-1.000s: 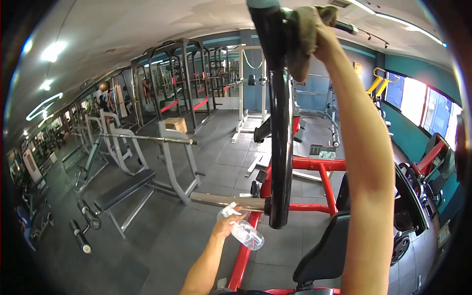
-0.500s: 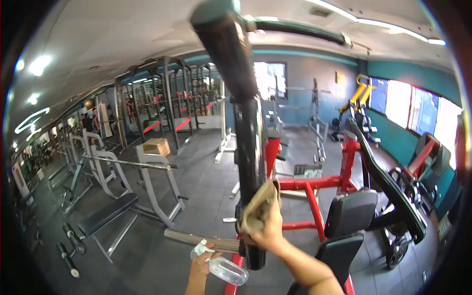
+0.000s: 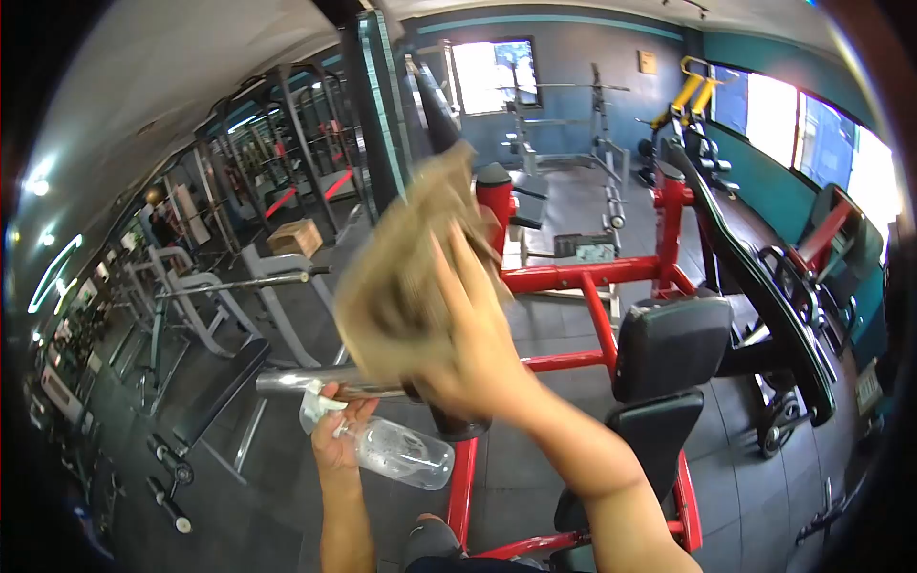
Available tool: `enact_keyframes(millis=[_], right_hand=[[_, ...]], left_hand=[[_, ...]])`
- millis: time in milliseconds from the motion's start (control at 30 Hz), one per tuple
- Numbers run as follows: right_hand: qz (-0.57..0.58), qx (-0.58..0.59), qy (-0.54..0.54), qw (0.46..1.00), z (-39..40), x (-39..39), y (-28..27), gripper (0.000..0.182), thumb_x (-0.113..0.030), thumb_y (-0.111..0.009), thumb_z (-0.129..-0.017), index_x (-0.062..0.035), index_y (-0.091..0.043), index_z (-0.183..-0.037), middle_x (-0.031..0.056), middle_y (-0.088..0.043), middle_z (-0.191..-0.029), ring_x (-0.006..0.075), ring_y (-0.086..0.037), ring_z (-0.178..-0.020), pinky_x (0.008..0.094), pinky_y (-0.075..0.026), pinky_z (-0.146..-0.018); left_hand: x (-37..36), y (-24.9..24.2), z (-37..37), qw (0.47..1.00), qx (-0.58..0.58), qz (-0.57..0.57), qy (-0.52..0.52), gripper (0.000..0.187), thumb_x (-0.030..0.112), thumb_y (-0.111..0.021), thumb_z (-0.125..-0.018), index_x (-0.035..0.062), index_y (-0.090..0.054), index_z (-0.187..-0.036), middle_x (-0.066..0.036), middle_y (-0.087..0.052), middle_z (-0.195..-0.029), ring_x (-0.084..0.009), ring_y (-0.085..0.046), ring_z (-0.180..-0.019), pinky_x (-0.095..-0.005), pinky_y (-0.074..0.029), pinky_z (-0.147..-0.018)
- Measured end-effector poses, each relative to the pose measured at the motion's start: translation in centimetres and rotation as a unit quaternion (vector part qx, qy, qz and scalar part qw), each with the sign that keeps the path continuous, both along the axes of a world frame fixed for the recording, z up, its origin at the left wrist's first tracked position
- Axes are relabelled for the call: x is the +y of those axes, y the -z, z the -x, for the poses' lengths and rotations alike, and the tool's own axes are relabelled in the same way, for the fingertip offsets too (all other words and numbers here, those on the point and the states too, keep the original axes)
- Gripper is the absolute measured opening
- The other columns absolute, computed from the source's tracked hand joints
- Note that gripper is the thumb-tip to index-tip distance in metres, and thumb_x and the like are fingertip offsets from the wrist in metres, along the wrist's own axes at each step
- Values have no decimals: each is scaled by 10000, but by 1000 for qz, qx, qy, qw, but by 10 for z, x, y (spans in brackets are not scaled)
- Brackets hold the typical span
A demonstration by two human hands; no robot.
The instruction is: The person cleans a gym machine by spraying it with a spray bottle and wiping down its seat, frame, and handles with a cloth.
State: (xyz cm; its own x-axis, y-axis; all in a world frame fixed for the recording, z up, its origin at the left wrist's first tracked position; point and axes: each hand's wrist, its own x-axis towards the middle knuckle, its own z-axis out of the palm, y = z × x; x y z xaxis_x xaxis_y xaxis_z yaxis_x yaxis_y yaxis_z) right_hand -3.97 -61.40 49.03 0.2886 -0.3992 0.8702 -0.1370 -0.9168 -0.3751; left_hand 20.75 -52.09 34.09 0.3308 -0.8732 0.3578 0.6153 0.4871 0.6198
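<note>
My left hand (image 3: 336, 439) is wrapped round the neck of a clear spray bottle (image 3: 406, 454) with a white trigger head. The bottle lies tilted sideways, just below a shiny metal peg (image 3: 287, 382). A brown cloth (image 3: 406, 277), smeared by motion, is in my right hand (image 3: 473, 329), whose fingers stretch across its near side. Behind the cloth rises the black upright arm (image 3: 377, 115) of a red-framed exercise machine (image 3: 583, 277); the cloth hides its middle.
The machine's black padded seat back (image 3: 673, 346) stands to my right, beside a long black lever (image 3: 750, 277). On the left is a grey bench press (image 3: 224, 387) with a bar across it. A cardboard box (image 3: 294, 239) sits on the floor behind.
My right hand has lifted the cloth up and left along the upright arm, and the cloth has spread out. My left hand and the bottle have moved left and up in view, which has tilted.
</note>
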Motion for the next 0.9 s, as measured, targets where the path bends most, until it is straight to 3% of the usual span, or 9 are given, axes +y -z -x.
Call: enact_keyframes(millis=[67,167,233,333,467,600,667,733,900], right_hand=[[-23,10,24,999,11,40,50,982,-121,-763,-624,5,-335,-1499,388,-156,-1544,583,-220,-1404,578,-250,-1145],[144,-110,103,978,-2,46,102,538,-230,-792,-723,-22,-640,-1196,354,-479,-1374,547,-471,-1261,608,-361,-1067],[289,-141,131,938,-7,13,101,405,-230,-757,-771,-40,-653,-1114,300,-582,-1260,522,-558,-1162,584,-448,-1004],[308,-157,141,928,-8,-3,55,331,-250,-726,-815,-48,-659,-1069,255,-643,-1162,473,-620,-1082,555,-509,-946],[302,-216,156,915,-14,-24,1,450,-233,-741,-842,-5,-575,-1193,290,-583,-1263,437,-596,-1144,544,-477,-991],[336,-271,199,880,-20,-81,20,518,-298,-678,-881,-21,-541,-1297,273,-419,-1426,436,-451,-1289,556,-386,-1070],[311,-190,240,900,-8,-95,-1,519,-344,-657,-867,-29,-595,-1274,166,-616,-1247,359,-568,-1168,491,-430,-1024],[267,-320,151,897,-15,-104,-15,406,-241,-673,-847,-47,-640,-1201,131,-669,-1154,337,-596,-1129,471,-461,-982],[289,-312,167,890,-11,-134,-49,631,-65,-819,-731,27,-538,-1288,142,-601,-1252,286,-614,-1117,411,-507,-986]], left_hand=[[-4,-9,1,1000,-11,7,0,486,97,-670,-774,63,-610,-1255,-217,-626,-1233,-406,-620,-1142,-548,-487,-1023],[-3,-31,8,1000,-31,4,4,480,102,-681,-774,54,-612,-1247,-213,-631,-1223,-396,-625,-1135,-546,-493,-1020],[-14,-27,3,999,-5,31,37,457,98,-671,-802,29,-602,-1249,-209,-637,-1211,-392,-622,-1144,-552,-476,-1040],[-27,-54,1,996,-23,65,65,458,86,-650,-823,3,-571,-1267,-208,-635,-1209,-391,-617,-1155,-546,-431,-1089],[-49,-104,4,991,-50,100,69,446,90,-657,-840,-9,-562,-1265,-198,-629,-1214,-350,-609,-1179,-511,-418,-1114],[-62,-142,8,986,-87,122,78,464,89,-672,-838,-5,-559,-1278,-176,-633,-1210,-299,-620,-1165,-425,-455,-1095],[-66,-149,4,984,-122,114,60,474,95,-681,-838,-5,-561,-1285,-160,-633,-1210,-252,-634,-1131,-405,-508,-1037],[-82,-150,0,985,-77,141,65,456,65,-641,-861,2,-553,-1304,-139,-609,-1264,-267,-611,-1178,-429,-478,-1076],[-107,-177,1,971,-129,196,37,382,76,-698,-836,4,-626,-1204,-77,-685,-1065,-156,-676,-961,-322,-554,-903]])
